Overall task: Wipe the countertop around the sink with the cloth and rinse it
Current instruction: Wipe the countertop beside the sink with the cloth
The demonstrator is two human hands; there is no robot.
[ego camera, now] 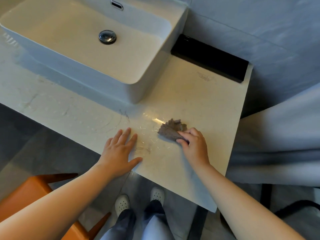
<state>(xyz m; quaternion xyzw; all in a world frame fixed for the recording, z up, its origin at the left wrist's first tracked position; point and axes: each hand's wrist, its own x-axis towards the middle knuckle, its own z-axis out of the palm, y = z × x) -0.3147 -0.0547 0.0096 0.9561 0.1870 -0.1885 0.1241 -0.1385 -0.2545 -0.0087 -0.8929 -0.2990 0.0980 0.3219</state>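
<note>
Head view, left to right. Orange wooden chair [26, 193] stands on the floor well below-left of the white rectangular ceramic sink [107, 87], off the counter, no conflict.

Pale marble-look countertop [199, 101] in front of the sink shows wet swirl streaks [83, 118], so I'd judge that front strip wiped.

Left hand [119, 151] lies flat in front of the sink's near right corner, fingers straight and spread, palm at the counter's front edge. It holds nothing and looks like a brace.

Crumpled grey-brown cloth [170, 129] is on the counter just right of that hand, in front of and right of the sink corner. Right hand [194, 144] pins it, fingers curled over its near end.

Counter right of the sink, back to the long black box [209, 58], looks dry. Probably unwiped, though glare makes that hard to call.

Rinse not done. No tap in frame.

Room: open run from the cloth toward the black box. Limits are the sink wall, the box, the counter's right edge, and the front edge under both wrists.
</note>
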